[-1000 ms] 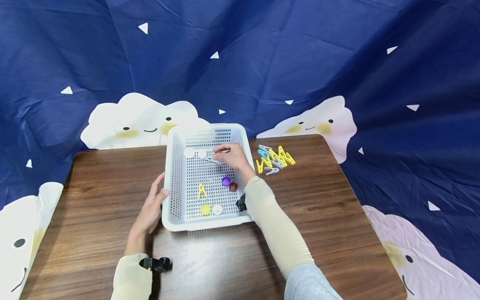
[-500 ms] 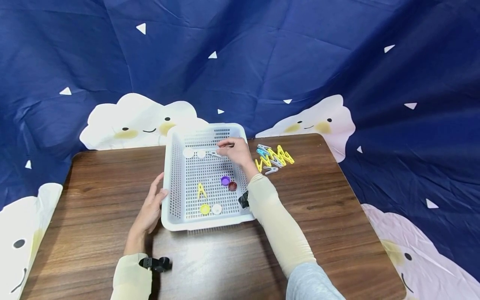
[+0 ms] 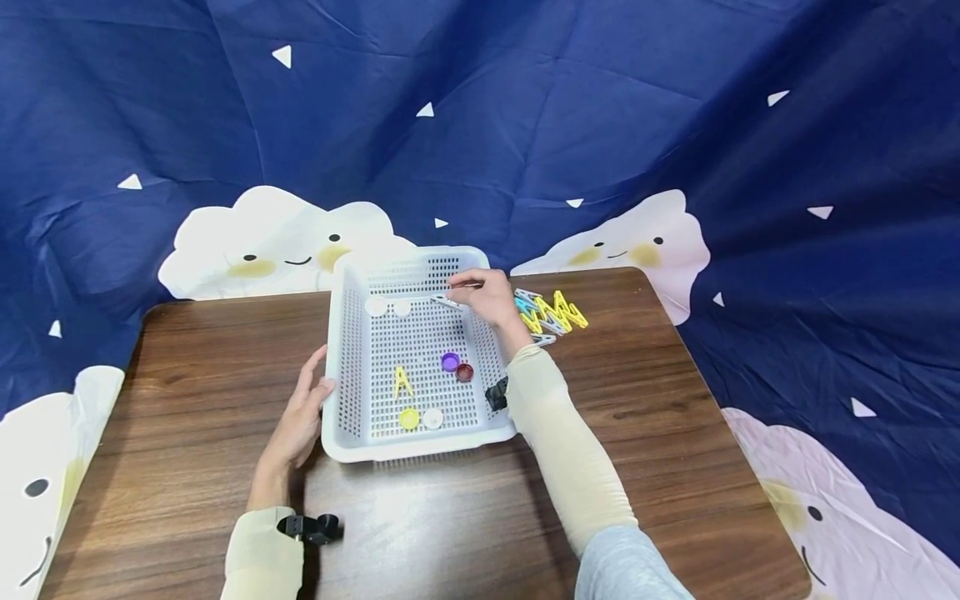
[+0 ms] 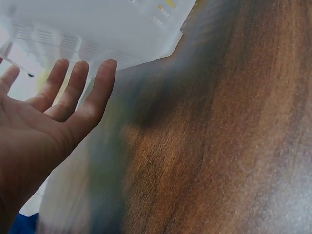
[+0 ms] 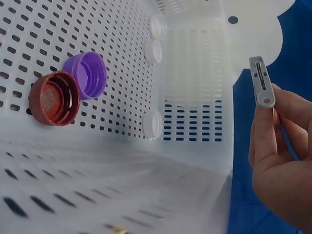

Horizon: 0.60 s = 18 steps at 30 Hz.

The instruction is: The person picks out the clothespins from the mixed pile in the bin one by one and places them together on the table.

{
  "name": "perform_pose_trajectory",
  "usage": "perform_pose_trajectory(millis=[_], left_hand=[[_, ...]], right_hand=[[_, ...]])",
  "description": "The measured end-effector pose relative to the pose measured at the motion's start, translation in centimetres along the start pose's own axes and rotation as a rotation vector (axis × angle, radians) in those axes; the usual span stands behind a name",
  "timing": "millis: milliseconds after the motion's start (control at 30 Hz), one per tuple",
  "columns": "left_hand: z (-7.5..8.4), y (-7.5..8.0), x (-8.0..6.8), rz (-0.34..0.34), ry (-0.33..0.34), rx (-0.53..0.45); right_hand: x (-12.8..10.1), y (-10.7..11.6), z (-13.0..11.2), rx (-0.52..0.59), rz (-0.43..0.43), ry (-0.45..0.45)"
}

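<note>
My right hand [image 3: 491,298] is over the far right part of a white plastic basket [image 3: 352,454], pinching a grey clothespin [image 5: 262,82] between thumb and fingers. My left hand [image 3: 300,417] lies against the basket's left outer side, its fingers only slightly bent in the left wrist view. Inside the basket, a yellow clothespin [image 3: 402,382] lies by a yellow cap [image 3: 408,418] and a white cap [image 3: 432,418]. A purple cap [image 5: 86,75] and a dark red cap [image 5: 54,98] sit side by side. White caps [image 3: 377,307] are at the far end, one near the right corner [image 5: 153,124].
To the basket's right, a pile of yellow, blue and grey clothespins [image 3: 558,312] lies on the wooden table [image 3: 637,433], partly hidden by my right hand. Behind the table hangs a dark blue cloth [image 3: 480,125] with clouds and triangles.
My right hand has moved right and slightly away, up toward the basket's right rim, with the grey clothespin in its fingers. My left hand stays at the basket's side.
</note>
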State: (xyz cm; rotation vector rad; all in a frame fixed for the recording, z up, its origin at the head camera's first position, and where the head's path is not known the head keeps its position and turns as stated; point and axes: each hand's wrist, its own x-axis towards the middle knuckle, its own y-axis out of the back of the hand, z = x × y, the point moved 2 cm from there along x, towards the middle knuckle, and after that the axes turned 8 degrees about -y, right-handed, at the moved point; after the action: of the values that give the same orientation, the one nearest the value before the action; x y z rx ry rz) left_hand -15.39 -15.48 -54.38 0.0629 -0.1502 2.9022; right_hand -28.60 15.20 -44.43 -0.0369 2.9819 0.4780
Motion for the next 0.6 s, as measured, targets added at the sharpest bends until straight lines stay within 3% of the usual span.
perform_pose_trajectory(millis=[600], left_hand=[[0.2, -0.1, -0.1, -0.002, 0.008, -0.005]], right_hand=[[-0.4, 3.0, -0.5, 0.105, 0.026, -0.009]])
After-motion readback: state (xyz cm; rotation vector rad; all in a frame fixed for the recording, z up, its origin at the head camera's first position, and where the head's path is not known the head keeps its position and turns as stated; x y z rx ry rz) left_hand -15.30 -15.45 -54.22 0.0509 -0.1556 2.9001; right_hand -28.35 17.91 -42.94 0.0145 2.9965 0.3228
